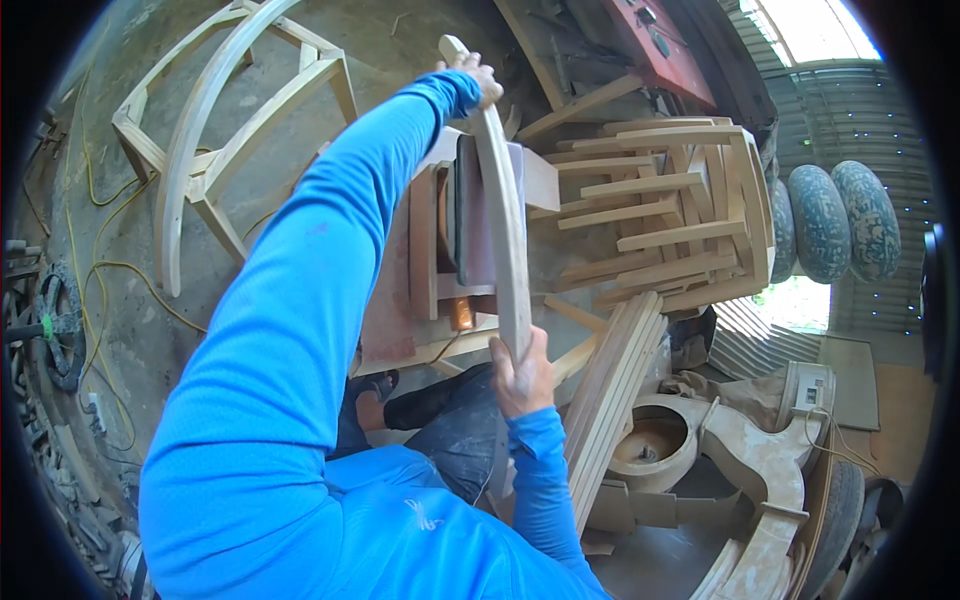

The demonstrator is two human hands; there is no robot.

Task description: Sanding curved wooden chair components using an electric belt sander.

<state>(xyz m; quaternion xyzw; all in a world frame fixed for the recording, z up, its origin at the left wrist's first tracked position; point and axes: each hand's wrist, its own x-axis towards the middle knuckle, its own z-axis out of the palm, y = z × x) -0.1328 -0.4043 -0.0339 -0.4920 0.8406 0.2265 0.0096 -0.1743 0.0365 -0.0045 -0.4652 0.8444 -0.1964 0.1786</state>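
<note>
A long, curved wooden slat (502, 210) is gripped in both of my hands. At its far end my left hand (475, 78) is closed over the wood, with that arm stretched out. Close to my body, my right hand (525, 372) wraps round the near end. Directly beside the slat stands a machine with a broad pinkish-grey band, which looks like a belt sander (480, 215). The slat overlaps the band in view; whether they touch I cannot tell. An orange cylindrical part (463, 313) shows at the machine's near end.
Curved wooden frames (270, 120) stand at the far left, with a yellow cord (150, 285) on the floor. To the right are stacked wooden frames (680, 205), long boards (615, 390) and a cast metal machine body (760, 450). A red machine (665, 45) is at the back.
</note>
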